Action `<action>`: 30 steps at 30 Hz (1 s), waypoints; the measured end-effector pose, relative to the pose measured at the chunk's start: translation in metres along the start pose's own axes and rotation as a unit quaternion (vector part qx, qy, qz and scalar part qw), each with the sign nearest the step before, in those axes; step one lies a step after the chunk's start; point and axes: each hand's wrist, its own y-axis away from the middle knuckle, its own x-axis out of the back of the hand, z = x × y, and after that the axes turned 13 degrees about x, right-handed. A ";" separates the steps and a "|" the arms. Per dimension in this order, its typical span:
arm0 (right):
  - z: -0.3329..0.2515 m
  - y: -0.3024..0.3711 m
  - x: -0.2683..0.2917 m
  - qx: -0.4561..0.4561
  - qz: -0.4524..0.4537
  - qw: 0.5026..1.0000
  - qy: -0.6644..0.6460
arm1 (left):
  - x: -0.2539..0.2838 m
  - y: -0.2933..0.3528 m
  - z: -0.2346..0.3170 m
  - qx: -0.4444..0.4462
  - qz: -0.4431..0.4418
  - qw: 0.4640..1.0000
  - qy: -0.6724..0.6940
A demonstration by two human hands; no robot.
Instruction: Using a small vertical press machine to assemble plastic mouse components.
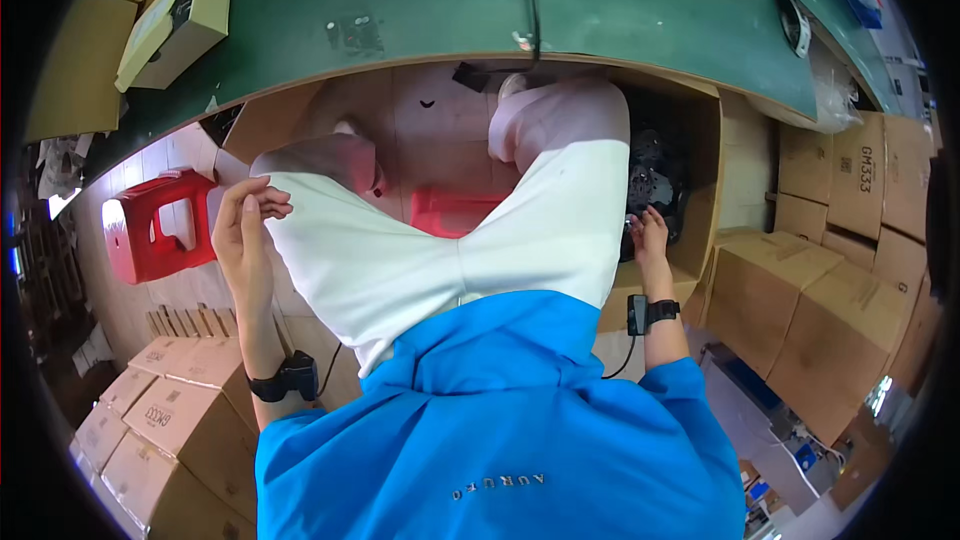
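My left hand [249,227] is raised beside my left thigh, its fingers loosely bent and apart, with nothing in it. A red plastic stool [135,232] stands on the floor to its left. My right hand [652,236] reaches down over the near end of an open cardboard box [708,140] beside my right thigh. Its fingers look apart, with the tips close to the black parts [650,165] piled inside. Whether the fingertips touch one of these parts cannot be made out. Shadow hides much of the box's inside.
Ahead runs a green-topped table [430,5] with a black cable [533,0] across it. A small open carton [185,25] sits at its left end, a round metal-rimmed part [794,24] at its right. Stacked cardboard boxes [175,420] stand lower left, and more cartons [800,305] on the right.
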 end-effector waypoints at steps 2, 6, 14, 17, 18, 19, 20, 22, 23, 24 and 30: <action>-0.017 0.011 0.006 0.038 0.046 0.998 0.013 | -0.001 0.007 -0.004 0.006 0.034 0.999 -0.014; -0.047 0.044 -0.037 0.124 0.114 0.983 0.077 | 0.029 -0.008 -0.017 0.005 0.078 0.997 0.005; -0.124 0.098 -0.075 0.256 0.042 0.962 0.081 | 0.030 -0.020 -0.025 -0.003 0.084 0.996 0.024; -0.175 0.126 -0.105 0.315 -0.015 0.948 0.041 | 0.030 -0.023 -0.021 -0.011 0.076 0.997 0.027; -0.194 0.138 -0.118 0.328 -0.035 0.944 0.028 | 0.031 -0.023 -0.017 -0.023 0.083 0.996 0.007; -0.212 0.149 -0.129 0.330 -0.038 0.943 0.025 | 0.033 -0.022 -0.013 -0.035 0.090 0.995 -0.012; -0.227 0.161 -0.138 0.359 -0.071 0.930 0.018 | 0.037 -0.019 -0.009 -0.039 0.096 0.995 -0.013; -0.258 0.187 -0.150 0.399 -0.102 0.911 0.011 | 0.040 -0.017 -0.008 -0.059 0.105 0.993 0.004; -0.275 0.201 -0.157 0.442 -0.135 0.887 0.019 | 0.044 -0.014 -0.003 -0.067 0.111 0.991 0.006; -0.290 0.214 -0.165 0.488 -0.164 0.857 0.027 | 0.046 -0.012 -0.002 -0.068 0.121 0.990 -0.002; -0.365 0.275 -0.256 0.635 -0.328 0.693 0.096 | 0.035 -0.015 0.019 -0.111 0.119 0.986 0.027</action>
